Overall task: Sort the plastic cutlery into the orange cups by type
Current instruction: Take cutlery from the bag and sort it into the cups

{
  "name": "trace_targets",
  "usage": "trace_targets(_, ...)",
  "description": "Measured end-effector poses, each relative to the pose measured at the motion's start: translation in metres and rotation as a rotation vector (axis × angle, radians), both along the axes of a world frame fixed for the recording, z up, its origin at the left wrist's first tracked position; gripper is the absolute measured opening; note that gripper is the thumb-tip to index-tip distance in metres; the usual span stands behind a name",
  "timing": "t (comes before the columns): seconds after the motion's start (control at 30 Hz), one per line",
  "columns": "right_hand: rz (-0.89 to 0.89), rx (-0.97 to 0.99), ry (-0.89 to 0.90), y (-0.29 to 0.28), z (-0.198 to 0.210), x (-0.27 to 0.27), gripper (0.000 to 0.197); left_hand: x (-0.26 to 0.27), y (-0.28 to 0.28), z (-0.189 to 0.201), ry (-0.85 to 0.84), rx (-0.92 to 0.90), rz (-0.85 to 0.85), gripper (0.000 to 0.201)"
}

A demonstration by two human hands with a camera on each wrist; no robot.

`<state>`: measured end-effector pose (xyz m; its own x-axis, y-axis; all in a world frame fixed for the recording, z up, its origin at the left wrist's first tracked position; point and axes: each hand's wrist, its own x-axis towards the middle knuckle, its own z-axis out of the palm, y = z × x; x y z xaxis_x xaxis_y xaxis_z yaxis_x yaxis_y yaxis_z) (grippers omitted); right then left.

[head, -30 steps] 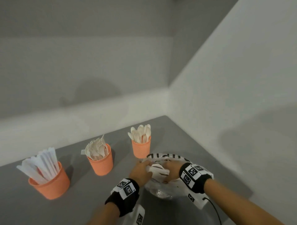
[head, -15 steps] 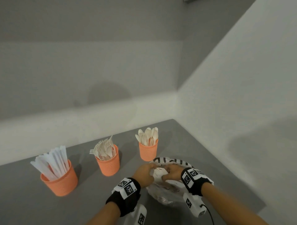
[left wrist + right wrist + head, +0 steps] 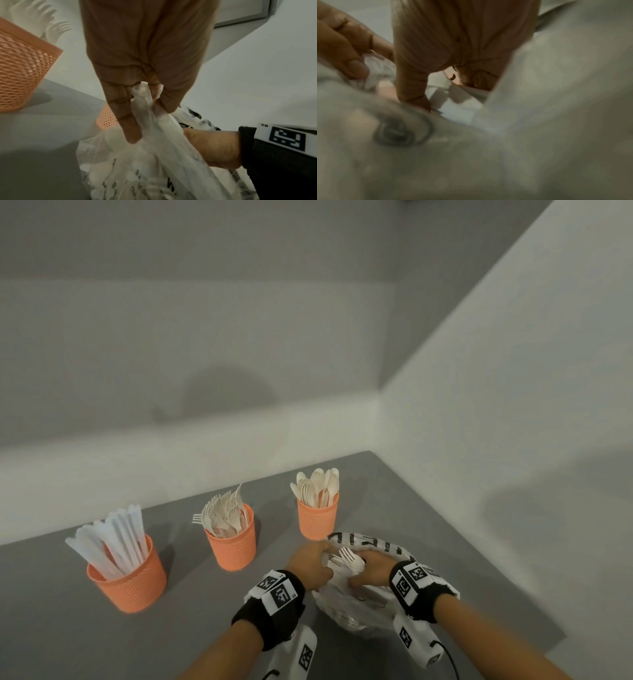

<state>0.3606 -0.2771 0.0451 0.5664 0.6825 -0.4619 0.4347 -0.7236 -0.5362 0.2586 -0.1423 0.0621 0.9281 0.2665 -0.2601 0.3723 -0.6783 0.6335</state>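
Note:
Three orange cups stand in a row on the grey table: the knife cup (image 3: 126,580) at left, the fork cup (image 3: 231,542) in the middle, the spoon cup (image 3: 318,517) at right. A clear plastic bag (image 3: 356,607) of white cutlery lies in front of the spoon cup. My left hand (image 3: 310,565) pinches the bag's edge (image 3: 142,100) and holds it up. My right hand (image 3: 371,571) is inside the bag mouth, fingers curled round a white fork (image 3: 351,559) whose tines point up and left. The right wrist view is blurred by bag plastic (image 3: 471,148).
The table (image 3: 68,628) fills a corner: a grey and white wall runs behind the cups and a white wall (image 3: 513,440) close on the right. Bare tabletop lies in front of the knife and fork cups.
The fork now sticks up out of the bag in my right hand; earlier both hands were only working at the bag mouth. My head view has shifted, so the cups appear further right.

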Motion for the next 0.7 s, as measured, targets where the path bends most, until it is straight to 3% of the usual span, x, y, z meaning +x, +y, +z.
trace_targets(0.17,0.018,-0.028,-0.024,-0.002,-0.005,-0.002,0.058,-0.001,-0.001,0.000,0.017,0.005,0.021,0.044)
trace_targets(0.5,0.055,-0.019,-0.012,-0.011,0.000,-0.005,0.058,-0.006,0.001,0.003,0.110,-0.044,0.019,0.053)
trace_targets(0.53,0.044,-0.059,-0.026,-0.011,0.000,-0.005,0.055,-0.007,0.001,0.003,0.108,-0.060,0.020,0.053)
trace_targets(0.63,0.016,-0.145,-0.077,-0.011,-0.003,-0.007,0.020,-0.009,0.000,0.002,0.104,-0.112,0.018,0.053)
trace_targets(0.7,0.058,-0.125,-0.132,-0.009,-0.009,-0.008,0.023,-0.009,-0.001,0.003,0.116,-0.121,0.018,0.052)
